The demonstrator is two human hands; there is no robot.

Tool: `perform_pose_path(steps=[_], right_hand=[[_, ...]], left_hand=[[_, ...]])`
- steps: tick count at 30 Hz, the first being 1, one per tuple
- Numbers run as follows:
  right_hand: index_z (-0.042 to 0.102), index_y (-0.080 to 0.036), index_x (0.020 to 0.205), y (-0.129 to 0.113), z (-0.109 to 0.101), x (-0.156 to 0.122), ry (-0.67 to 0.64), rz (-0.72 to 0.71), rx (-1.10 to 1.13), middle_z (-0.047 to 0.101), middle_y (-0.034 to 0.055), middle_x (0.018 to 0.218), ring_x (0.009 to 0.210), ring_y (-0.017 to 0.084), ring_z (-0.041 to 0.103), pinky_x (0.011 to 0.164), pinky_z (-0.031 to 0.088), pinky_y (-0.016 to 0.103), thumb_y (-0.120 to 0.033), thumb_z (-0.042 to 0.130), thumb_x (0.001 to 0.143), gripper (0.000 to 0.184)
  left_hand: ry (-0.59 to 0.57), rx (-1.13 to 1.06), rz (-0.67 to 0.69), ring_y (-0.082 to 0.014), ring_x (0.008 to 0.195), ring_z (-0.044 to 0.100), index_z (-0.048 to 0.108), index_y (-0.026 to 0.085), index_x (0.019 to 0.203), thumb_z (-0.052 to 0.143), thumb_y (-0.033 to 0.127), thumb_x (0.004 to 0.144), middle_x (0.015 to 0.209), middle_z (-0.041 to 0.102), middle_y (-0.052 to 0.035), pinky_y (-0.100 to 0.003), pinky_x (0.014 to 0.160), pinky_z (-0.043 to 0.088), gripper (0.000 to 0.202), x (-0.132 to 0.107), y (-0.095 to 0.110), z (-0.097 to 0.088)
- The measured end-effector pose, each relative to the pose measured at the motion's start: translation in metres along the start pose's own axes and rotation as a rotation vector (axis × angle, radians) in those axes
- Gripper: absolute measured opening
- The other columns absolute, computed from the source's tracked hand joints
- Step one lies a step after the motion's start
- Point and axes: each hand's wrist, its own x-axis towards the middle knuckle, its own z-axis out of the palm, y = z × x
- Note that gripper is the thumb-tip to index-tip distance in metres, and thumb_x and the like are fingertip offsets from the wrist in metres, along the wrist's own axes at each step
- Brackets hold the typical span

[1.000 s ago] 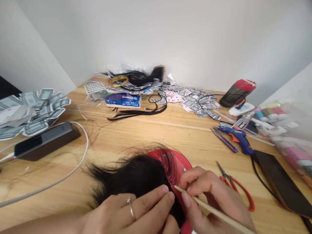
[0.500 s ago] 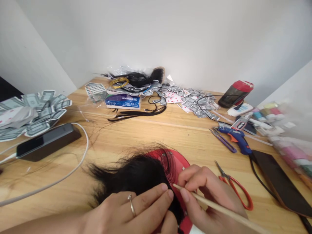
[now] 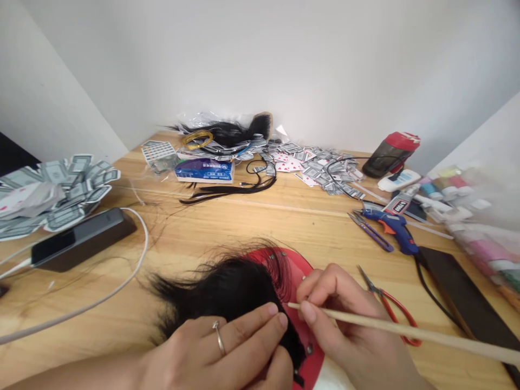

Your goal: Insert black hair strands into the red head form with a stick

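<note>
A bundle of black hair (image 3: 231, 287) lies over a red, rounded base (image 3: 298, 265) with small metal studs at the near edge of the table. My left hand (image 3: 227, 349), with a ring on one finger, is closed on the hair, its two foremost fingers stretched along it and pressing it against the base; its thumb is hidden. Between the thumb and fingers of my right hand (image 3: 349, 319) is a thin wooden stick (image 3: 410, 328). Its tip points left, close to the left fingertips at the hair's edge. Whether the tip touches the hair, I cannot tell.
Red-handled scissors (image 3: 398, 311), purple thread snips (image 3: 371, 232) and a blue glue gun (image 3: 390, 227) lie at right. Playing cards (image 3: 320, 168) are strewn at the back near a tissue pack (image 3: 205, 170). A phone (image 3: 77, 238) with a white cable is at left.
My right hand has tilted the stick flatter, its rear end swinging up and right. The left hand stays nearly still on the hair. The red base shows more near its lower edge.
</note>
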Motion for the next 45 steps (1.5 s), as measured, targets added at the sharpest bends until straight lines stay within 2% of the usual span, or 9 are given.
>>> perform_pose_path(steps=[5,7,10,14,19,24,32,38,45], right_hand=[[0.053,-0.022,0.074,0.000,0.000,0.001,-0.043,0.112,0.062,0.062,-0.0015,0.072,0.054,0.010,0.053,0.049,0.043,0.020,-0.019,0.057,0.089,0.015],[0.053,-0.022,0.074,0.002,0.000,0.001,-0.057,0.108,0.059,0.062,-0.0012,0.071,0.055,0.011,0.053,0.049,0.044,0.021,-0.022,0.058,0.089,0.016],[0.052,-0.022,0.074,0.006,0.000,0.001,-0.063,0.115,0.055,0.061,-0.0015,0.068,0.053,0.012,0.051,0.047,0.042,0.021,-0.028,0.057,0.091,0.019],[0.050,-0.022,0.073,0.009,0.001,0.002,-0.069,0.106,0.060,0.055,-0.0033,0.063,0.049,0.011,0.046,0.044,0.037,0.021,-0.034,0.057,0.090,0.022],[0.050,-0.022,0.074,0.009,0.000,0.002,-0.093,0.127,0.075,0.050,-0.0052,0.060,0.053,0.012,0.045,0.049,0.034,0.023,-0.033,0.055,0.091,0.022],[0.047,-0.023,0.077,0.013,-0.001,0.002,-0.143,0.152,0.196,0.050,-0.0062,0.059,0.051,0.012,0.046,0.050,0.033,0.024,-0.035,0.052,0.096,0.023],[0.048,-0.023,0.078,0.018,0.000,0.003,-0.143,0.157,0.287,0.053,-0.0062,0.059,0.051,0.012,0.050,0.050,0.036,0.024,-0.040,0.055,0.096,0.026],[0.048,-0.023,0.078,0.019,0.001,0.003,-0.164,0.200,0.357,0.053,-0.0066,0.058,0.051,0.012,0.050,0.050,0.034,0.024,-0.045,0.059,0.094,0.030],[0.048,-0.023,0.077,0.011,-0.001,0.007,-0.178,0.232,0.398,0.054,-0.0074,0.058,0.051,0.011,0.052,0.051,0.036,0.023,-0.047,0.062,0.093,0.032]], left_hand=[[0.000,-0.078,0.184,-0.0121,0.104,0.072,0.067,0.018,0.093,0.041,0.017,0.103,0.100,0.079,0.0005,-0.016,0.077,0.058,0.028,0.007,-0.016,-0.001],[-0.072,-0.238,0.063,-0.0105,0.095,0.074,0.064,0.017,0.093,0.037,0.014,0.102,0.096,0.079,-0.0012,-0.015,0.079,0.057,0.029,0.016,-0.019,-0.008],[-0.190,-0.495,-0.200,-0.0067,0.079,0.071,0.059,0.020,0.089,0.042,0.009,0.098,0.089,0.074,0.0016,-0.011,0.070,0.055,0.023,0.031,-0.020,-0.022],[-0.228,-0.480,-0.329,-0.0087,0.074,0.063,0.058,0.021,0.084,0.045,0.012,0.097,0.084,0.066,0.0016,-0.015,0.066,0.051,0.021,0.046,-0.020,-0.038],[-0.599,-0.390,-0.387,-0.0080,0.052,0.048,0.054,0.021,0.076,0.042,0.017,0.098,0.060,0.052,0.0071,-0.016,0.048,0.037,0.026,0.072,-0.023,-0.042],[-0.877,-0.163,-0.352,-0.0120,0.060,0.058,0.056,0.020,0.073,0.045,0.012,0.093,0.070,0.064,0.0024,-0.020,0.056,0.040,0.024,0.092,-0.024,-0.033],[-0.930,0.065,-0.209,-0.0195,0.062,0.067,0.059,0.022,0.078,0.044,0.016,0.093,0.072,0.071,-0.0005,-0.026,0.051,0.036,0.022,0.092,-0.015,-0.031],[-1.011,0.103,-0.198,-0.0242,0.066,0.071,0.059,0.021,0.081,0.043,0.021,0.095,0.077,0.073,-0.0046,-0.029,0.052,0.040,0.022,0.096,-0.011,-0.030],[-1.022,0.205,-0.089,-0.0249,0.054,0.069,0.059,0.021,0.081,0.046,0.011,0.088,0.069,0.072,-0.0037,-0.029,0.041,0.028,0.018,0.099,-0.005,-0.030]])
